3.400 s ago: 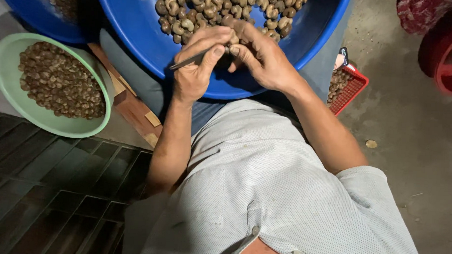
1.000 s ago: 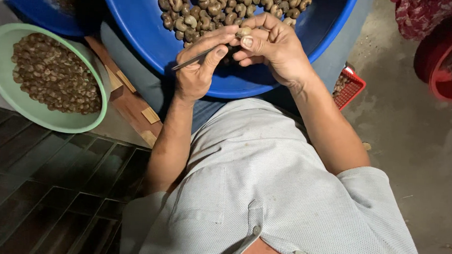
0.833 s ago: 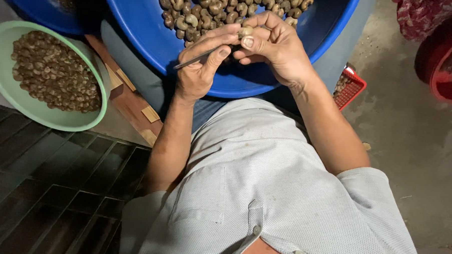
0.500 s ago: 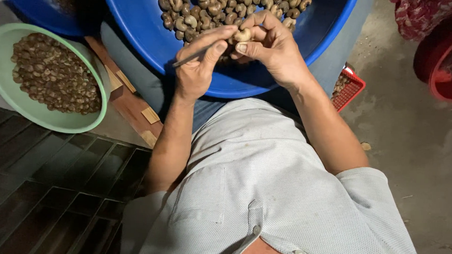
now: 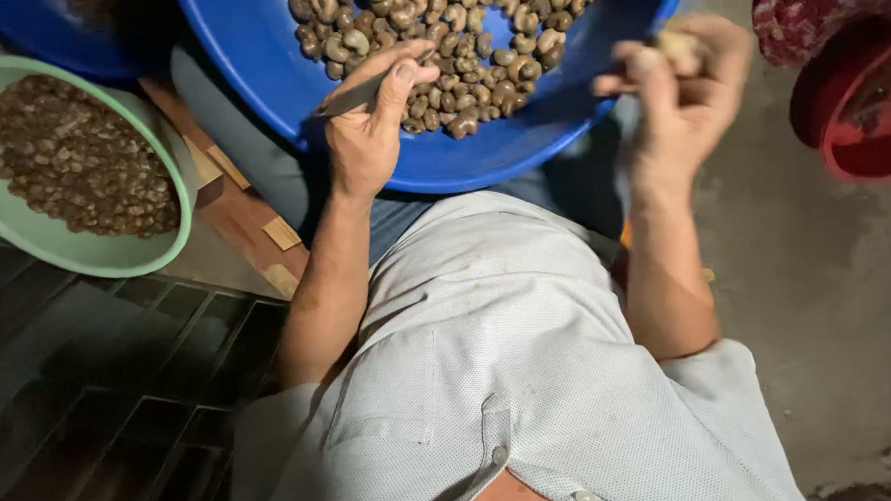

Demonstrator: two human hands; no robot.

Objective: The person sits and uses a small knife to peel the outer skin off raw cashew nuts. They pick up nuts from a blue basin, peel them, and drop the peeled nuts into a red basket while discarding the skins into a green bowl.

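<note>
cashew nut (image 5: 682, 46) sits pinched in the blurred right hand (image 5: 673, 95), out past the blue basin (image 5: 274, 77) rim. left hand (image 5: 366, 129) grips a thin pick (image 5: 347, 97) (over the nut pile). a loose pinch could drop it onto the floor.

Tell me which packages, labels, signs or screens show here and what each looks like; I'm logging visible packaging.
None in view: only open containers. A blue basin of nuts at top centre, a pale green bowl at left, a red tub at right.
</note>
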